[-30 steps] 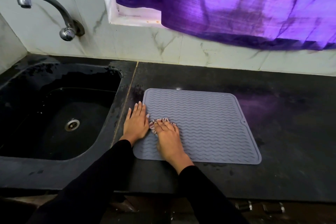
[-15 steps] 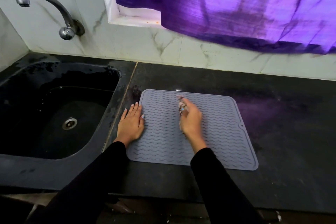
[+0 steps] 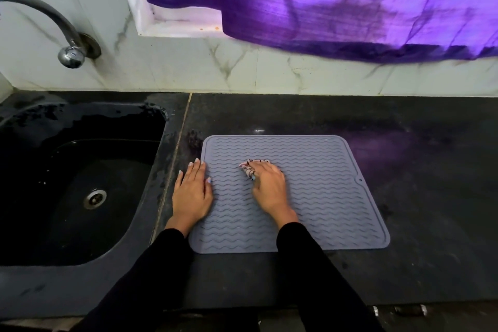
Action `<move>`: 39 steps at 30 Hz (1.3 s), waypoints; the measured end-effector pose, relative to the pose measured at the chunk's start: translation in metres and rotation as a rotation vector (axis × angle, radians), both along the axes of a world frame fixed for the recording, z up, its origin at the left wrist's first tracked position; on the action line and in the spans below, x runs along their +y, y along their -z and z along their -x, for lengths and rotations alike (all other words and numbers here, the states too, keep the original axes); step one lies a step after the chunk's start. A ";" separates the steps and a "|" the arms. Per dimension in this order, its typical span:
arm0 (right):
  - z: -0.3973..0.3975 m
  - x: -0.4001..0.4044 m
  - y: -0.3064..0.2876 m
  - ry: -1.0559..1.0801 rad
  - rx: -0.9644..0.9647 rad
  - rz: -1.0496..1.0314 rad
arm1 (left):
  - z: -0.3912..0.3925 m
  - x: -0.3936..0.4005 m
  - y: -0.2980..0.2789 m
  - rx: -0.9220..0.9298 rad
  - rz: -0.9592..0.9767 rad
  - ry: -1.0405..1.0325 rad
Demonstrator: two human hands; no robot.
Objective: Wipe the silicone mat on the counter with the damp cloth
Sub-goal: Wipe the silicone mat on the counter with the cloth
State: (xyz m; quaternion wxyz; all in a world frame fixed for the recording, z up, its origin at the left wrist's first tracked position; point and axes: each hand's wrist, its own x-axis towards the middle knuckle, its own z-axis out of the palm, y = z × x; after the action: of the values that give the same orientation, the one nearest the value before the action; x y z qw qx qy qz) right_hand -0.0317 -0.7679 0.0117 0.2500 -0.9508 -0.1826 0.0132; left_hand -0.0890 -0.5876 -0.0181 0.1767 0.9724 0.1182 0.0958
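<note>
Nearest the camera: two forearms in black sleeves (image 3: 310,272), reaching forward over the front edge of the bench (image 3: 417,224), a dark stone surface.

Silicone mat (image 3: 318,197): grey, roughly square with rounded corners, wavy ridges across its face, a small notch on its right edge. It lay flat on the bench, just right of the seam beside the sink.

Left hand (image 3: 192,194): palm down, fingers (image 3: 198,170) straight and close together, holding nothing. It rested across the mat's left edge, thumb on the mat and the outer fingers on the bench beside it.

Right hand (image 3: 269,186): on the middle of the mat, toward its left half, fingers curled down over the cloth and holding it against the mat.

Damp cloth (image 3: 253,167): pale pink with dark lines, bunched small. Most of it was hidden under the right hand; a crumpled part stuck out at the fingertips, touching the mat.

Sink (image 3: 27,286): black, sunk into the bench at left, with a metal drain (image 3: 94,199) in its bowl and wet patches on its far wall.

Tap (image 3: 54,27): chrome, curved, mounted on the white marbled wall tiles (image 3: 188,67) above the sink.

Curtain (image 3: 336,0): purple, hanging over the window recess at the far end, its hem loose above the tiles.
</note>
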 end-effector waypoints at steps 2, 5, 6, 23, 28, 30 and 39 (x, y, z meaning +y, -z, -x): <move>-0.005 -0.003 -0.007 0.054 0.141 -0.256 | -0.004 -0.001 -0.005 -0.008 -0.013 -0.022; -0.022 -0.015 -0.034 0.313 0.590 -1.027 | -0.014 0.000 -0.011 0.008 -0.049 -0.062; -0.033 -0.022 -0.041 0.422 0.662 -1.185 | -0.017 0.002 -0.011 0.032 -0.060 -0.059; -0.055 -0.040 0.005 0.043 -0.031 -0.066 | -0.031 0.015 0.007 -0.021 -0.017 -0.020; -0.065 -0.042 0.001 0.119 0.139 -0.402 | -0.032 0.016 0.008 -0.036 -0.013 -0.016; -0.064 -0.044 -0.018 0.274 0.422 -0.888 | -0.031 0.017 0.007 -0.034 -0.011 -0.014; -0.068 -0.067 -0.025 0.426 -0.009 -0.361 | -0.033 0.020 0.013 -0.041 -0.013 -0.012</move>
State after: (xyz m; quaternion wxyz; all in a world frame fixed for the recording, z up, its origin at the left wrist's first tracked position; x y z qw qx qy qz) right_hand 0.0359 -0.8346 0.0368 0.4116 -0.9079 0.0210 -0.0764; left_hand -0.0557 -0.5679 -0.0307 0.1722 0.9707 0.1197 0.1174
